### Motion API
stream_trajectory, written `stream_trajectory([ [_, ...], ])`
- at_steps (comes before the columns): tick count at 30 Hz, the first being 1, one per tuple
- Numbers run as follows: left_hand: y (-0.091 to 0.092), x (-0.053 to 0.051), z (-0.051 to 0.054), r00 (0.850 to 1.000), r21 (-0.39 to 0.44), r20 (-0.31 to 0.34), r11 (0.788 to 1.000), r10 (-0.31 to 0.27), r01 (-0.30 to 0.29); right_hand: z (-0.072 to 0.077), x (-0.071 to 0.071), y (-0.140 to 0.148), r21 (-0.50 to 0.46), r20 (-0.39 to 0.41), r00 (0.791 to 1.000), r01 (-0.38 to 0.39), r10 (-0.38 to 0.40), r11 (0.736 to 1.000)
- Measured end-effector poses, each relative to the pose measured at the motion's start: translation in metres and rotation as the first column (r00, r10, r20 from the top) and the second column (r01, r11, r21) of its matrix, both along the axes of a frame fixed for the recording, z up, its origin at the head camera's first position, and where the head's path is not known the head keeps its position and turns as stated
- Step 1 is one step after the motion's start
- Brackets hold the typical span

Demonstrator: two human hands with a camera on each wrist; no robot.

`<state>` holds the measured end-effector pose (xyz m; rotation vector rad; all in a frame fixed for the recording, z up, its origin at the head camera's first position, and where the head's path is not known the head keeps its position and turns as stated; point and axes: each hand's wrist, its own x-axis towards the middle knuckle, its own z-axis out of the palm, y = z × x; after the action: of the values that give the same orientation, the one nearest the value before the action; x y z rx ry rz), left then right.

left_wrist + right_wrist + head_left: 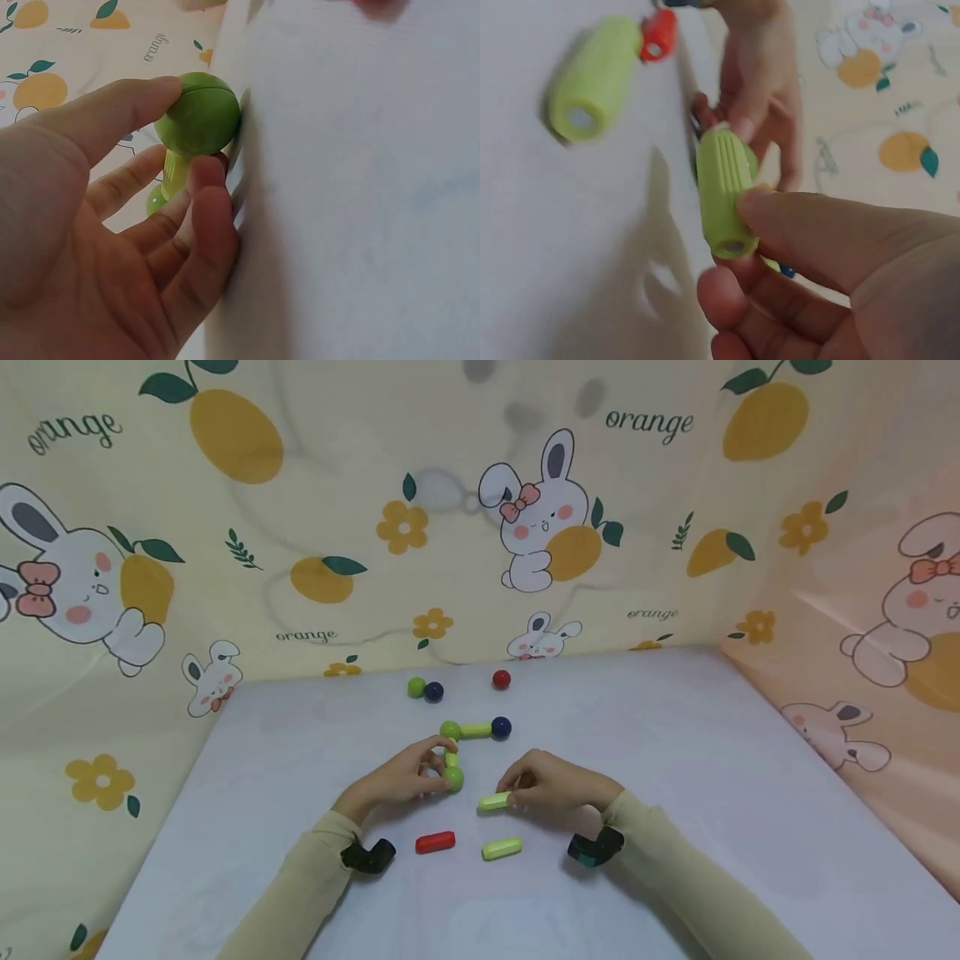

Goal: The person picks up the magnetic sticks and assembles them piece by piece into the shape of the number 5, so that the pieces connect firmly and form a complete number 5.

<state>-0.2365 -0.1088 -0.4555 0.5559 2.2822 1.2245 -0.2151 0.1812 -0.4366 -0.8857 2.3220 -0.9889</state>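
Note:
My left hand (405, 772) grips a green ball (199, 116), thumb on top, at the near end of a joined shape on the table. From that ball a yellow-green rod (451, 758) runs away to a second green ball (450, 729). Another yellow-green rod (476, 730) goes right from there to a dark blue ball (501, 727). My right hand (555, 779) pinches a loose yellow-green rod (724, 191) between thumb and fingers. Its grey metal end faces the right wrist camera, and its other end points toward the left hand, apart from the gripped ball in the head view.
Nearer me on the white table (660, 727) lie a red rod (435, 842) and a yellow-green rod (502, 848). Toward the back sit a green ball (416, 687) beside a dark blue one (433, 692), and a red ball (501, 679). A printed cloth (465, 602) hangs behind.

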Motion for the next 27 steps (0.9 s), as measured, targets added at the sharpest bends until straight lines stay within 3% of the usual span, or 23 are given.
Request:
stream_trajectory([
  [8,0.0,-0.002,0.003,1.0,-0.002,0.004,1.0,0.002,-0.002,0.004,-0.018,-0.006,-0.056,-0.027,0.998,0.058,-0.059,0.997],
  [19,0.001,0.001,-0.001,0.999,0.006,0.035,1.0,-0.001,0.001,-0.004,-0.016,-0.016,-0.05,-0.011,0.993,0.12,-0.12,0.992],
  [27,-0.001,0.001,0.0,1.0,0.008,0.008,1.0,-0.002,0.001,-0.006,-0.016,-0.017,-0.048,-0.024,0.989,0.142,-0.143,0.989],
])
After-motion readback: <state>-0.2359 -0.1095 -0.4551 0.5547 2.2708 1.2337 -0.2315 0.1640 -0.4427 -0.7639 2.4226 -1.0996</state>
